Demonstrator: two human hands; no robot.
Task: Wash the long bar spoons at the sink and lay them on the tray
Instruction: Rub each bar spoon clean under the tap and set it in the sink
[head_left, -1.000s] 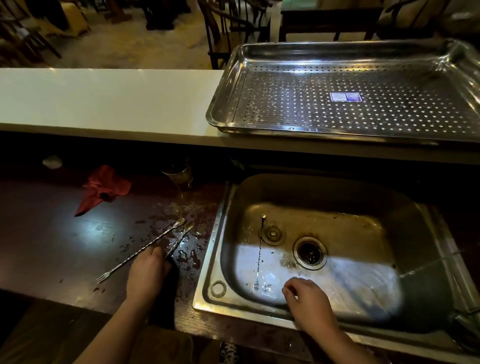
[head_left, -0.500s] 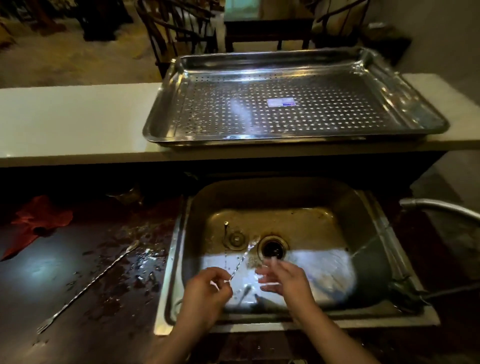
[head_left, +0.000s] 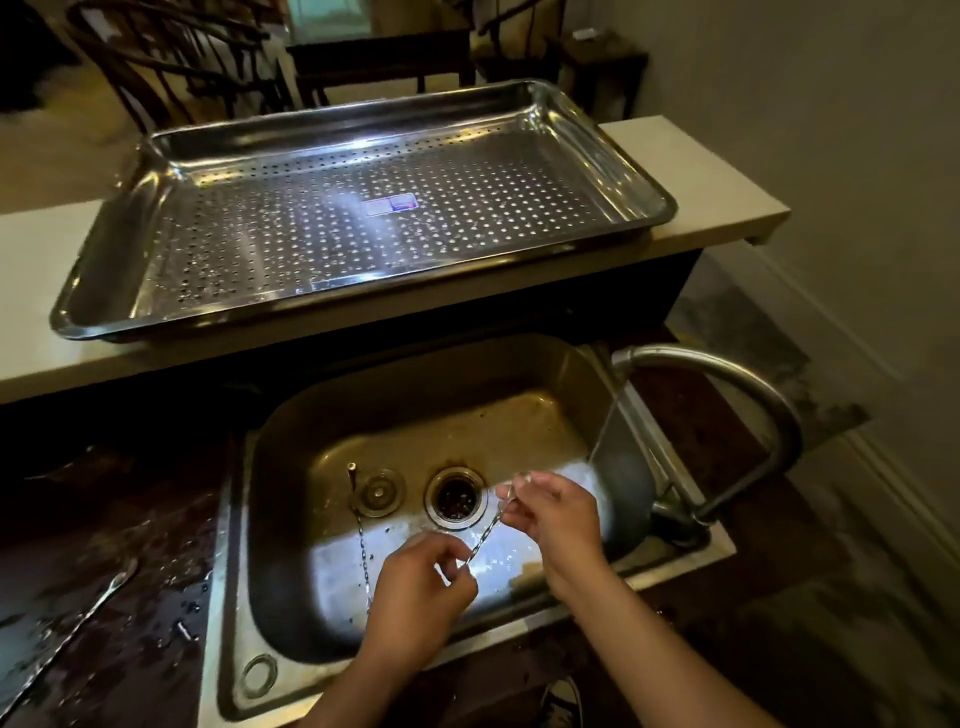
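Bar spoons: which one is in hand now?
The spoon pinched between left hand and right hand over the sink; a second spoon lies inside it, a third spoon on the counter.

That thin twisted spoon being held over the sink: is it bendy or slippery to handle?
Probably stiff: the bar spoon runs straight between the left hand and right hand without sagging. Likely light, since fingertip pinches carry it. Possibly slippery: shiny metal beside the stream from the faucet, though its twisted stem should aid grip.

small sticker on tray, print too small to read
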